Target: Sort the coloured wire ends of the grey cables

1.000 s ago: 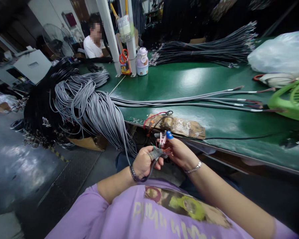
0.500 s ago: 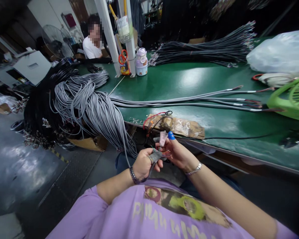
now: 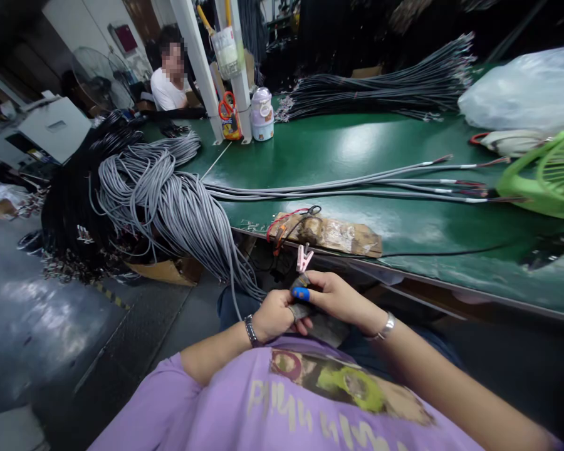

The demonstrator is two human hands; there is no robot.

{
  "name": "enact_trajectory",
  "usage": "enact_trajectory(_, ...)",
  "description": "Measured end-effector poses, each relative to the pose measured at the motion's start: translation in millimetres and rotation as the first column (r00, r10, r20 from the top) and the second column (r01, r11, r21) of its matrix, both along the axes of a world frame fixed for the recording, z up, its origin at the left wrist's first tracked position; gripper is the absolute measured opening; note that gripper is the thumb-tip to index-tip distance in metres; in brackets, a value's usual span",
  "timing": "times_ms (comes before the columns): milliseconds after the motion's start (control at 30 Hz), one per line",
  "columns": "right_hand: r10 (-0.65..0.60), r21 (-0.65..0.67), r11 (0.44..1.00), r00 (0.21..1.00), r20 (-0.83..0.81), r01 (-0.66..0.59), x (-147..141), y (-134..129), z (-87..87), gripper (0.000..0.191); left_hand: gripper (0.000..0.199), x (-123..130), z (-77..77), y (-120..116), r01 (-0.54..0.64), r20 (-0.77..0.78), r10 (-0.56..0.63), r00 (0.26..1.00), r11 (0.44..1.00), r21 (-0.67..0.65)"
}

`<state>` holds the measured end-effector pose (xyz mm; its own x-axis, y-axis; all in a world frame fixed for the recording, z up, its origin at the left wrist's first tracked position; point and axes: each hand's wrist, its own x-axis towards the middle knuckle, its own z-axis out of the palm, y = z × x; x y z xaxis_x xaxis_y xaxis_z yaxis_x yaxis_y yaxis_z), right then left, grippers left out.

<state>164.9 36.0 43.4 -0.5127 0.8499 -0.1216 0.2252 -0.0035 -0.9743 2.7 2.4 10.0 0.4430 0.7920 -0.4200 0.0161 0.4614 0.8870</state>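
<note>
Left hand held curled, left fingers folded inward, grey-wrapped left thumb pointed toward right fingers. Right hand held in close, blue-covered right thumb laid across, just above left thumb; right grip partly hidden, hard to judge. Left forearm and right forearm angled inward.

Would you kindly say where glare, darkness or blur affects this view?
Head view: glare whitens patches of the green table and the floor at left; the upper-right background is very dark; where the left hand and right hand meet, fine detail is too soft to read.
</note>
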Motion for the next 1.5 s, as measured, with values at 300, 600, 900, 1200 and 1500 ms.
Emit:
enact_trajectory(300, -0.246, -0.23, 0.948, 0.965, -0.094, 0.219, 12.4, -13.9, -16.7, 0.046, 0.044, -1.2, -2.7, -0.5, -0.2, 0.048, 0.195, 0.98, 0.97, 0.136)
enact_trajectory(600, -0.26, -0.187, 0.954, 0.959, -0.116, 0.236, -7.2, -7.3, -9.9, 0.039, 0.047, -5.5, 0.6, -2.4, -0.114, 0.009, 0.114, 0.993, 0.985, 0.131)
enact_trajectory(900, -0.451, -0.568, 0.788, 0.851, -0.27, 0.237, -0.8, -6.2, -23.7, 0.038, 0.044, -6.0, 4.2, -3.1, -0.336, 0.168, 0.318, 0.933, 0.937, 0.093)
enact_trajectory(1200, -0.429, -0.619, 0.781, 0.791, -0.436, 0.083, -3.3, 14.3, -16.8, 0.041, 0.049, -1.9, 24.3, 2.7, -0.341, 0.238, 0.317, 0.918, 0.938, 0.066)
enact_trajectory(1500, -0.467, -0.361, 0.867, 0.814, -0.344, 0.344, -18.0, 20.3, -20.9, 0.054, 0.041, 5.5, 21.2, 5.5, -0.375, 0.183, 0.343, 0.921, 0.908, 0.185)
